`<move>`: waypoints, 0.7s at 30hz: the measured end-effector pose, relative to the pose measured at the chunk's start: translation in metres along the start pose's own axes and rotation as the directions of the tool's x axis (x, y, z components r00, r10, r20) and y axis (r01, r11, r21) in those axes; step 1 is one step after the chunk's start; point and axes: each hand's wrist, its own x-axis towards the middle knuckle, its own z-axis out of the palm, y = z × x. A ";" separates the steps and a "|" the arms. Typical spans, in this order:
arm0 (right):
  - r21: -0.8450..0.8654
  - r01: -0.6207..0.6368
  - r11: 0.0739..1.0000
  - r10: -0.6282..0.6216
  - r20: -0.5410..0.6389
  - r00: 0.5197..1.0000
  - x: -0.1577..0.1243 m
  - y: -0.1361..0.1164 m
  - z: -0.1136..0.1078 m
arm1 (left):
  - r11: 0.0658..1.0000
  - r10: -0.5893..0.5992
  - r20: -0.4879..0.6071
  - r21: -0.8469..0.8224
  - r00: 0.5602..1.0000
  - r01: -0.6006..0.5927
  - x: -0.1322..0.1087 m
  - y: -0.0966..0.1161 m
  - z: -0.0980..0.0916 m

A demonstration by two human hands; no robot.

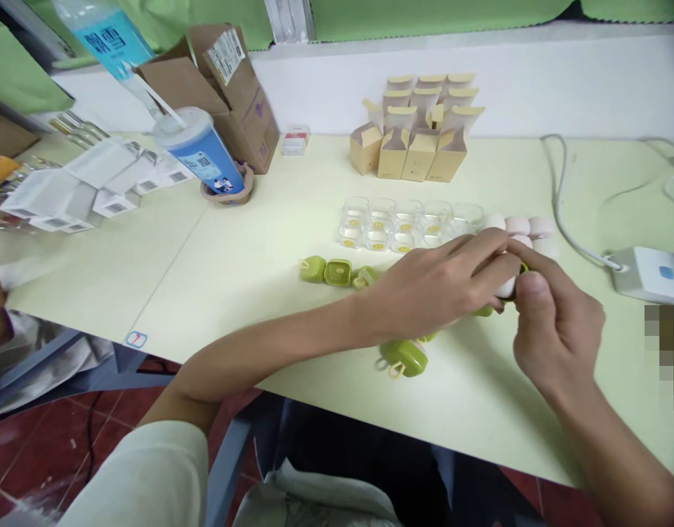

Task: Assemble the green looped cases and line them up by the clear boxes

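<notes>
My left hand reaches across the table and meets my right hand. Between their closed fingers is a small white rounded piece with a dark green edge, mostly hidden by the fingers. Below and left of the hands lie a green case with a yellow loop and an open green case. Another green case sits at the left end of that row, part of which my left forearm covers. Just beyond the fingers stand several pale pink and white rounded pieces.
Clear plastic cups with yellow stickers line up behind the hands. Open yellowish boxes stand by the wall. A blue drink cup, a cardboard box and white boxes are leftward. A white charger with a cable sits rightward.
</notes>
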 end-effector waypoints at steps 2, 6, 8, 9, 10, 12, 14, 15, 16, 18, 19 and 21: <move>-0.184 0.055 0.981 -0.064 -0.045 0.997 -0.003 -0.001 0.000 | 0.999 -0.034 0.049 -0.007 0.998 0.034 -0.001 0.006 0.000; -0.266 0.166 0.950 -0.187 -0.056 0.981 -0.004 -0.001 0.001 | 0.997 -0.076 0.096 0.027 0.992 0.074 -0.001 0.015 0.001; -0.250 0.190 0.949 -0.212 -0.068 0.975 -0.003 -0.002 0.001 | 0.998 -0.053 0.070 0.035 0.996 0.050 -0.002 0.016 0.001; -0.224 0.185 0.957 -0.203 -0.062 0.977 -0.002 -0.003 0.001 | 0.999 -0.041 0.052 0.033 0.998 0.039 -0.002 0.016 0.001; -0.191 0.174 0.966 -0.186 -0.048 0.981 -0.001 -0.004 0.001 | 0.999 -0.036 0.038 0.031 0.999 0.035 -0.002 0.015 0.001; -0.148 0.153 0.977 -0.157 -0.015 0.988 0.000 -0.006 0.000 | 0.999 -0.039 0.034 0.028 0.999 0.038 -0.003 0.014 0.000; -0.158 0.161 0.974 -0.164 -0.006 0.986 0.001 -0.007 0.000 | 0.999 -0.038 0.044 0.024 0.998 0.037 -0.004 0.014 0.000; -0.175 0.177 0.969 -0.183 -0.019 0.983 0.001 -0.008 0.000 | 0.999 -0.033 0.042 0.019 0.999 0.032 -0.005 0.014 -0.001; -0.191 0.193 0.962 -0.203 -0.035 0.979 0.001 -0.008 0.000 | 1.000 -0.026 0.033 0.009 0.999 0.026 -0.005 0.015 -0.001; -0.193 0.210 0.958 -0.226 -0.062 0.972 0.001 -0.007 0.001 | 0.999 -0.022 0.013 -0.025 1.000 0.022 -0.005 0.014 0.000; -0.178 0.205 0.962 -0.221 -0.071 0.973 0.001 -0.006 0.001 | 0.998 -0.026 0.010 -0.049 1.000 0.026 -0.005 0.014 0.001; -0.141 0.156 0.978 -0.168 -0.078 0.983 0.001 -0.004 0.001 | 0.994 -0.034 0.011 -0.101 0.999 0.034 -0.003 0.013 0.004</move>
